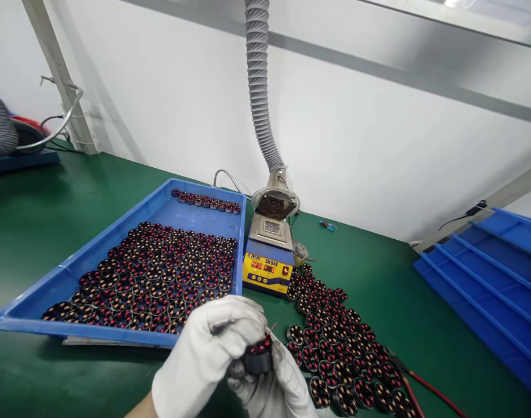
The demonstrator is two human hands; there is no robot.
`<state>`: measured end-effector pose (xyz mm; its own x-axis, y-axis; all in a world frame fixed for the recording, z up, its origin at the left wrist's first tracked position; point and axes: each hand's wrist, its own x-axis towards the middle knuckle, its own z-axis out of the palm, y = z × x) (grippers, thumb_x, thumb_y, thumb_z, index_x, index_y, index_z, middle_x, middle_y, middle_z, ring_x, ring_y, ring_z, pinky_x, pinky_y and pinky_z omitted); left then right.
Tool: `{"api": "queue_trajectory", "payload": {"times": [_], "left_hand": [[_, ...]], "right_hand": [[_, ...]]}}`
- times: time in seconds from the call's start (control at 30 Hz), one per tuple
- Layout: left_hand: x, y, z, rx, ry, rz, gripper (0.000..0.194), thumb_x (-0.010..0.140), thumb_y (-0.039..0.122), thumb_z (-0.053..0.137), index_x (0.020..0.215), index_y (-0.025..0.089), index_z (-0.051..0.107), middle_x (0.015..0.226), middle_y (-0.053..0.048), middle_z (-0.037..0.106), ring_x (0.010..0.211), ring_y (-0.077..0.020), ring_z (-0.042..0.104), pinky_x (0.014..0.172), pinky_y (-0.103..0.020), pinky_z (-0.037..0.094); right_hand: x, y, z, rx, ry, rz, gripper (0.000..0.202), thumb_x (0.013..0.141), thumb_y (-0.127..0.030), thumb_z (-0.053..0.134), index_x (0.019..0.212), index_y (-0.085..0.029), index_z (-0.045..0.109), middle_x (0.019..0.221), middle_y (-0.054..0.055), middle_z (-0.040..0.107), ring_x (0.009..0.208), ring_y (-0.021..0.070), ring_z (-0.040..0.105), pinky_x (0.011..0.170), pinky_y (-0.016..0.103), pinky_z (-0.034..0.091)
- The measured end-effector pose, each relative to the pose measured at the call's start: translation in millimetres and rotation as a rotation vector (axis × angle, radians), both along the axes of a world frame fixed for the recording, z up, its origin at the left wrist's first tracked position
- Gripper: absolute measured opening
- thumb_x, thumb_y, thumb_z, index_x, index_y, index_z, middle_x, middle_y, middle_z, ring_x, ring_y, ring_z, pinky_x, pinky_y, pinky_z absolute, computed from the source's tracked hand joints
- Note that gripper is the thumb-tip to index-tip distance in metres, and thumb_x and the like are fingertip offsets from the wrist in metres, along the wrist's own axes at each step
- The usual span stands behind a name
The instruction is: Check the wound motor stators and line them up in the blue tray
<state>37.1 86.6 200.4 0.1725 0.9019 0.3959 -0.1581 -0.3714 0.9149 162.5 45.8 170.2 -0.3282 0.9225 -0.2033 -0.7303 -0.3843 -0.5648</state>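
Note:
Near the bottom centre, my left hand (213, 348), in a white glove, is closed on a small round motor part (259, 355) with a black rim and red coils. My right hand (276, 377), also gloved in white, wraps round the same part from below and the right. A thin reddish wire end sticks up beside it. Left of my hands, many similar round parts (161, 273) stand packed in a blue tray (117, 226), with a short row at its far end. More such parts (335, 337) lie loose on the green table to the right.
Behind my hands stands a yellow and blue heating unit (267, 273) with a lit red display, under a grey extraction hose (259, 87). Red-handled cutters (411, 380) lie at the lower right. Blue trays (487, 290) are stacked on the right.

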Motion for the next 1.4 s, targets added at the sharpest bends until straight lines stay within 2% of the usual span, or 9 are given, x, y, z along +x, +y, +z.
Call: {"api": "queue_trajectory", "payload": {"times": [0.1, 0.23, 0.37, 0.5, 0.7, 0.87, 1.1, 1.23, 1.4], "left_hand": [[-5.9, -6.3, -1.0, 0.012, 0.15, 0.026, 0.012, 0.076, 0.019, 0.059, 0.079, 0.025, 0.069, 0.09, 0.001, 0.07, 0.086, -0.0172, 0.065, 0.079, -0.022, 0.053], [-9.0, -12.6, -7.5, 0.322, 0.367, 0.041, 0.046, 0.068, 0.022, 0.072, 0.111, 0.031, 0.06, 0.111, 0.0, 0.065, 0.102, -0.0168, 0.059, 0.092, -0.023, 0.045], [-5.1, -8.6, -11.9, 0.286, 0.336, 0.004, 0.044, 0.062, 0.016, 0.075, 0.103, 0.03, 0.065, 0.104, 0.0, 0.068, 0.095, -0.0162, 0.062, 0.088, -0.021, 0.046], [1.1, -3.4, -7.4, 0.002, 0.095, -0.116, 0.02, 0.065, 0.013, 0.065, 0.076, 0.027, 0.073, 0.083, 0.001, 0.072, 0.084, -0.0172, 0.065, 0.08, -0.021, 0.049], [-3.4, -4.8, -1.1, -0.322, -0.051, 0.056, 0.012, 0.068, 0.019, 0.06, 0.067, 0.023, 0.072, 0.076, -0.001, 0.072, 0.076, -0.0184, 0.066, 0.072, -0.021, 0.052], [4.5, -7.0, 2.8, -0.221, 0.079, -0.051, 0.02, 0.059, 0.012, 0.066, 0.07, 0.026, 0.074, 0.079, 0.0, 0.072, 0.075, -0.0168, 0.066, 0.071, -0.018, 0.052], [-5.3, -6.2, 0.1, -0.172, 0.026, 0.116, 0.023, 0.062, 0.011, 0.061, 0.073, 0.026, 0.073, 0.083, 0.001, 0.072, 0.079, -0.0168, 0.066, 0.071, -0.018, 0.052], [-1.5, -7.5, 2.2, -0.147, 0.177, -0.029, 0.025, 0.059, 0.01, 0.064, 0.075, 0.027, 0.073, 0.086, 0.001, 0.072, 0.08, -0.0158, 0.065, 0.076, -0.018, 0.05], [0.0, -9.7, 1.3, -0.144, 0.038, 0.089, 0.017, 0.065, 0.014, 0.058, 0.06, 0.026, 0.07, 0.072, 0.002, 0.07, 0.072, -0.0138, 0.065, 0.068, -0.015, 0.051]], "right_hand": [[4.5, -2.4, -6.4, 0.002, -0.012, -0.053, 0.039, 0.062, -0.046, 0.077, 0.093, -0.024, 0.067, 0.086, 0.004, 0.072, 0.071, 0.0175, 0.068, 0.065, 0.031, 0.055], [9.6, -5.3, -13.5, 0.001, -0.057, -0.13, 0.032, 0.082, -0.037, 0.061, 0.107, -0.018, 0.059, 0.105, 0.006, 0.065, 0.086, 0.0192, 0.064, 0.072, 0.037, 0.054], [5.5, -5.4, -12.3, -0.013, -0.047, -0.133, 0.028, 0.087, -0.032, 0.054, 0.11, -0.016, 0.056, 0.109, 0.007, 0.061, 0.09, 0.0183, 0.062, 0.076, 0.038, 0.053], [-3.5, -2.6, -5.6, -0.048, -0.006, -0.086, 0.034, 0.07, -0.038, 0.073, 0.097, -0.02, 0.065, 0.094, 0.005, 0.071, 0.078, 0.0176, 0.067, 0.067, 0.032, 0.055], [-3.3, -3.6, 7.0, -0.069, 0.066, -0.121, 0.032, 0.056, -0.03, 0.084, 0.084, -0.022, 0.071, 0.077, 0.002, 0.074, 0.063, 0.0122, 0.069, 0.061, 0.02, 0.054], [-5.8, 0.6, 1.9, -0.039, 0.012, -0.262, 0.026, 0.057, -0.026, 0.083, 0.079, -0.023, 0.071, 0.083, 0.001, 0.073, 0.072, 0.0133, 0.067, 0.07, 0.026, 0.055], [-4.6, -1.6, -6.8, -0.005, -0.037, -0.235, 0.029, 0.061, -0.033, 0.08, 0.086, -0.023, 0.069, 0.082, 0.005, 0.071, 0.069, 0.0191, 0.067, 0.069, 0.039, 0.055], [-4.1, 1.6, -10.2, 0.011, -0.044, -0.281, 0.029, 0.058, -0.025, 0.082, 0.084, -0.022, 0.069, 0.086, 0.004, 0.071, 0.077, 0.0185, 0.066, 0.072, 0.034, 0.055], [-5.2, -0.3, -4.6, -0.083, 0.082, -0.149, 0.031, 0.057, -0.034, 0.083, 0.083, -0.024, 0.07, 0.079, 0.001, 0.072, 0.063, 0.0122, 0.065, 0.062, 0.026, 0.053]]}}
